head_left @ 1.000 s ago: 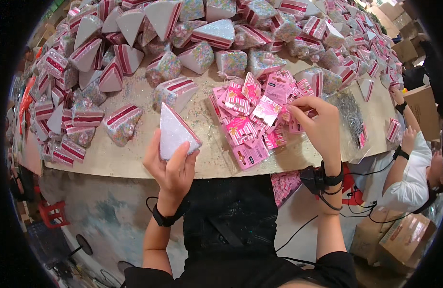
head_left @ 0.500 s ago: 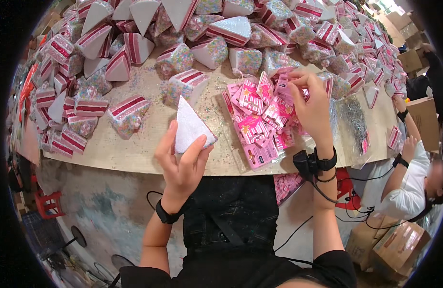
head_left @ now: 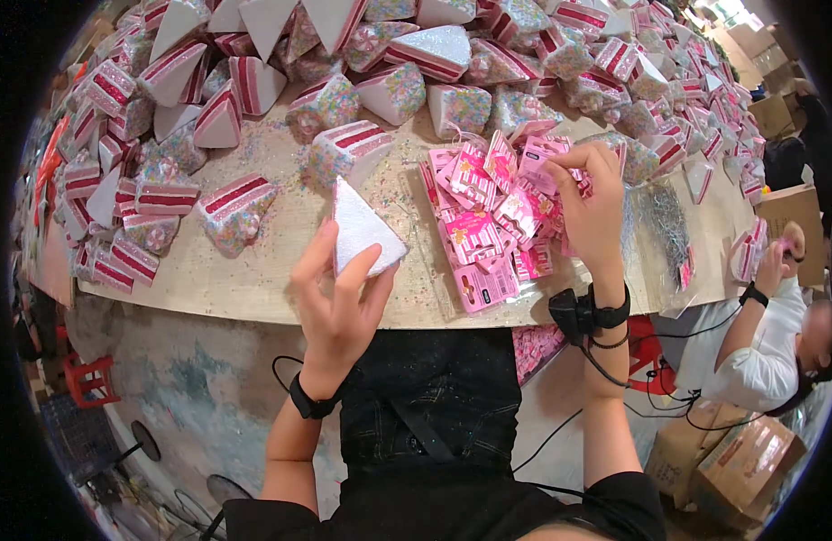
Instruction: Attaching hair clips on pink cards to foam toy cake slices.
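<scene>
My left hand (head_left: pixel 336 311) grips a decorative cake slice (head_left: pixel 365 230) with a white glittery triangular face turned up, just over the near part of the table. My right hand (head_left: pixel 596 212) is closed in a pinch at the edge of a pink card tag (head_left: pixel 540 162). That tag is at the upper right of a heap of pink printed tags (head_left: pixel 477 239), and part of the heap lies hidden behind my right hand. Another cake slice (head_left: pixel 348 149), with red and white layers and coloured sprinkles, rests just beyond my left hand.
Many sprinkled cake slices (head_left: pixel 416 54) are piled along the table's far side and at the left. A bundle of silvery strings (head_left: pixel 666 225) in clear plastic lies right of my right hand. At the right, a co-worker (head_left: pixel 758 352) handles another slice (head_left: pixel 748 251).
My right hand has shifted slightly, and more of the pinched tag's face now shows. The left hand still holds its slice, turned a little. The co-worker's hands have come together.
</scene>
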{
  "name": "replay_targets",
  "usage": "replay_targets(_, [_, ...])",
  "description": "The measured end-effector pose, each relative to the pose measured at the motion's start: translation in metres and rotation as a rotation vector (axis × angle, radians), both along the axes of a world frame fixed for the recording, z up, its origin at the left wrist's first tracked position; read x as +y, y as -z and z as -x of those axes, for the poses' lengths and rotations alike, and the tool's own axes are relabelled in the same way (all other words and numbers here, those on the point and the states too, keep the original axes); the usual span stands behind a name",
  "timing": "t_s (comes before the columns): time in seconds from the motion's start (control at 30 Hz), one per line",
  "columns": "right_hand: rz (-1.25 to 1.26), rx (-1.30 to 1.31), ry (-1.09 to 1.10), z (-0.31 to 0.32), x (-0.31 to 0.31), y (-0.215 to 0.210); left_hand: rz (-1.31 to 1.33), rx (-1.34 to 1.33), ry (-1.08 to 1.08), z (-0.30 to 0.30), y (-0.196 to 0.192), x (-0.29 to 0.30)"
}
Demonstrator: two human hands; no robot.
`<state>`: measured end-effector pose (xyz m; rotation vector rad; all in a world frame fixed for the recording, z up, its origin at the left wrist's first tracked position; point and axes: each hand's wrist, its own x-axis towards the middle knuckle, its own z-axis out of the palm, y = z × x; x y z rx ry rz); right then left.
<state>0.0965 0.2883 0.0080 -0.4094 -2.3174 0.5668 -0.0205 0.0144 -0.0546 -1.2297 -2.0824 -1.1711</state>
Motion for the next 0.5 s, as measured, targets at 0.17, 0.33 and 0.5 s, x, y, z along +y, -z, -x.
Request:
replay_targets(0.17, [0.567,0.244,-0.235,-0.005,0.001,0.002,0.008,-0.083,0.01,-0.004,-0.008,0.0])
replay_targets(0.33, [1.087,0.597,-0.36,-0.01,-0.007,-0.011,0.084,-0.038,-0.084,-0.002,-0.01,-0.003])
replay_targets(0.5, [1.521,0.57,-0.662,-0.04,-0.016,-0.031,0.116,-0.083,-0.1,0.001,-0.016,-0.001])
